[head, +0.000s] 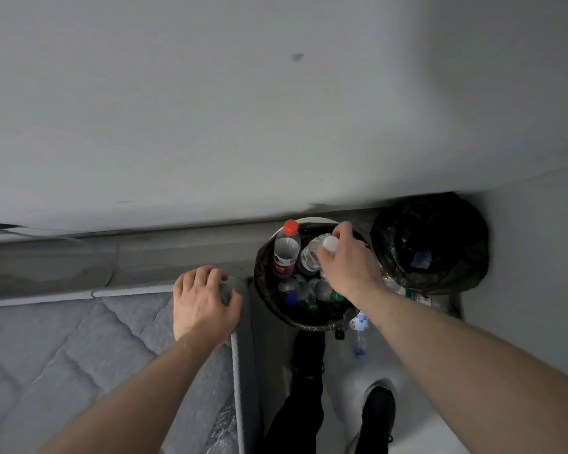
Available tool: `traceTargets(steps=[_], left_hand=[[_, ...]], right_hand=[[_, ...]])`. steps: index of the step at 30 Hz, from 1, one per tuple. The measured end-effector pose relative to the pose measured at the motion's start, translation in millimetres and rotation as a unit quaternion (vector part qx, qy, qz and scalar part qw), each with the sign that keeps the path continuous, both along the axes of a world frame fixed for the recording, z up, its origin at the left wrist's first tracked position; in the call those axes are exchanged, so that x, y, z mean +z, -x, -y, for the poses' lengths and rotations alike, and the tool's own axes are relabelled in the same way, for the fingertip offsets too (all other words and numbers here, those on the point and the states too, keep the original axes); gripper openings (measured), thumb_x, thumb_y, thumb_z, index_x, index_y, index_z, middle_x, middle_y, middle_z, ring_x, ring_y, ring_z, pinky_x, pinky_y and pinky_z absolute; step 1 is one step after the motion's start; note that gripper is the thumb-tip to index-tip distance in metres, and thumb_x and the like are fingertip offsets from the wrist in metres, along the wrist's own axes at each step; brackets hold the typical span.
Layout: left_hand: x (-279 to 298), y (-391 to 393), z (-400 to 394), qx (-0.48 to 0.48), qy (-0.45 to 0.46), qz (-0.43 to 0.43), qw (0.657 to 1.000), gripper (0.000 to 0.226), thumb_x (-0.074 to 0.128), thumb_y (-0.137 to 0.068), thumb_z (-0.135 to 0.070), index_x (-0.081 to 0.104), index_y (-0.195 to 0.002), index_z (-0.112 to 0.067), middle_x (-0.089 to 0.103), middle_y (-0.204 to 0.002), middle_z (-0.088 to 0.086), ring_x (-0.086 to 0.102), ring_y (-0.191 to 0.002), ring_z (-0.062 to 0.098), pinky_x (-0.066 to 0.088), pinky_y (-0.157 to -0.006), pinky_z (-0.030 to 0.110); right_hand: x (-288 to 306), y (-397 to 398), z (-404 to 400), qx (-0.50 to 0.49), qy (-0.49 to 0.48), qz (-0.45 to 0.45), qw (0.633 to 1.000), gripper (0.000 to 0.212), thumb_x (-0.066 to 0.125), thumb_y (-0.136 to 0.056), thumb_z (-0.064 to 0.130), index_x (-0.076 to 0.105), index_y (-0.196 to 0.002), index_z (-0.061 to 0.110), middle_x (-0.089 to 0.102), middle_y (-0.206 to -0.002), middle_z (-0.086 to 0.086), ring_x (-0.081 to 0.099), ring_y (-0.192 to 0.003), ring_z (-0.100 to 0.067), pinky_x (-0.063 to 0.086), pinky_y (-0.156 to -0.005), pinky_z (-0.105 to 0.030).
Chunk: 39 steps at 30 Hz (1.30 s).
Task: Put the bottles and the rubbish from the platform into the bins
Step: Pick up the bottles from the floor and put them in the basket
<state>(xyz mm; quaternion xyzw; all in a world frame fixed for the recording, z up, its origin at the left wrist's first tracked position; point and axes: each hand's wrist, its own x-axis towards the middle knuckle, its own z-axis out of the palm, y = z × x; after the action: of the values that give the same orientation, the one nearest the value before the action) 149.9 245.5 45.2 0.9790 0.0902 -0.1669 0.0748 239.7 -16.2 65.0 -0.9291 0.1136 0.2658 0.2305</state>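
Right hand [348, 260] over round bin lined w/ dark plastic bag [269, 309], fingers pinched round neck of clear plastic bottle w/ white cap [312, 257]; bottle tilted, base down inside bin mouth. Beside it, touching, clear plastic bottle w/ red cap and red label [286, 253], leaning vs. bin's far rim. Lower in bin, approx. four or five crushed clear bottles w/ blue and green caps [305, 293], piled together. Left hand [204, 303] pressed flat, fingers slightly spread and curled, on corner of grey quilted mattress-like platform [79, 339], just left of bin. Second bin w/ black bag [430, 247] just right of first, near wall [276, 109]; contents dark, can't tell beyond a pale scrap. On floor btwn bins and feet, clear bottle w/ blue-white label and blue cap [359, 335], lying down; another clear bottle w/ green-white label [413, 294] wedged at base of second bin. Black shoes [377, 411] below.
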Motion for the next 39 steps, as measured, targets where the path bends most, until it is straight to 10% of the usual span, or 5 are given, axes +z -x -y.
traceTargets(steps=[32, 39], left_hand=[[-8.2, 4.6, -3.1, -0.006, 0.019, 0.066, 0.998, 0.025, 0.05, -0.078, -0.042, 0.062, -0.09, -0.023, 0.06, -0.094, -0.004, 0.052, -0.093, 0.027, 0.036, -0.1, 0.044], [-8.4, 5.4, -3.4, -0.008, 0.019, 0.066, 0.998, 0.023, 0.051, -0.079, -0.041, 0.061, -0.09, -0.023, 0.059, -0.094, -0.003, 0.052, -0.092, 0.027, 0.036, -0.1, 0.045]], right_hand=[[-30.4, -14.9, 7.2, 0.062, -0.002, -0.012, 0.998, 0.019, 0.044, -0.103, 0.037, 0.041, -0.117, 0.024, 0.068, -0.101, -0.01, 0.06, -0.081, -0.034, 0.051, -0.068, -0.042], [-32.5, -29.2, -7.8, 0.048, -0.003, -0.043, 0.998, 0.061, 0.051, -0.1, 0.029, 0.022, -0.154, 0.032, 0.057, -0.138, -0.005, 0.06, -0.116, -0.033, 0.048, -0.085, -0.041]])
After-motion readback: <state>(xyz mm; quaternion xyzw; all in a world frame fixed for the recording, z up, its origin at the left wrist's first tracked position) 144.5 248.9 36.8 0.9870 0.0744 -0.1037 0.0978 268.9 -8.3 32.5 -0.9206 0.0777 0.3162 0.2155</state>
